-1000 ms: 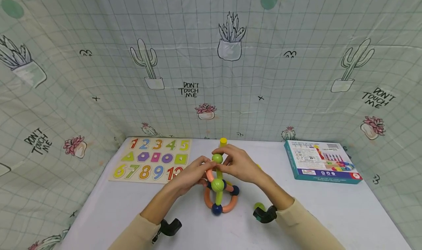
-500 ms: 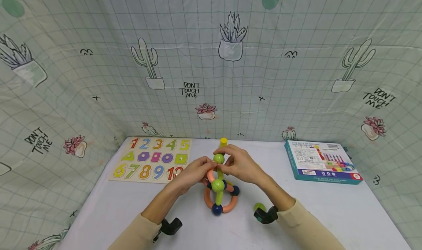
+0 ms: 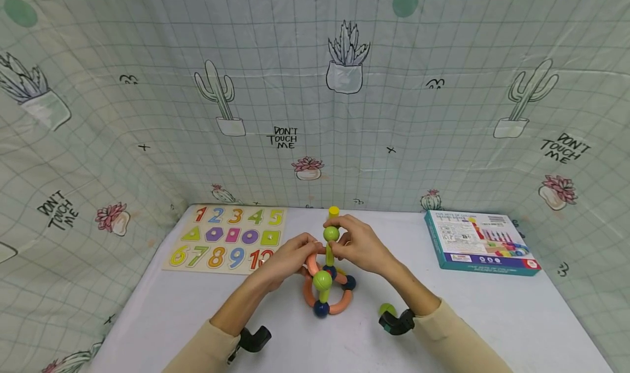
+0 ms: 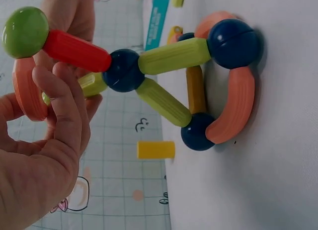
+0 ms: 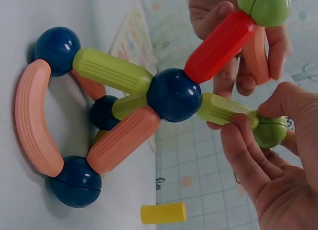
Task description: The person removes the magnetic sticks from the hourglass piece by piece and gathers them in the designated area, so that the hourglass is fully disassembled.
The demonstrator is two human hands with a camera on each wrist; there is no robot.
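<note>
Since the earlier frames the top green ball (image 3: 331,233) has risen slightly and the lower green ball (image 3: 322,279) has shifted a little left. The right hand (image 3: 361,248) pinches the top green ball and its green stick between curled fingers (image 5: 246,140). The left hand (image 3: 287,259) holds the curved orange piece (image 4: 25,91) just left of it. Below the fingers the stick-and-ball frame (image 3: 327,293) stands on the white worktop (image 3: 467,318). A yellow stick (image 3: 333,211) stands just beyond the fingers, a number puzzle (image 3: 226,239) far left, a boxed game (image 3: 479,242) far right.
</note>
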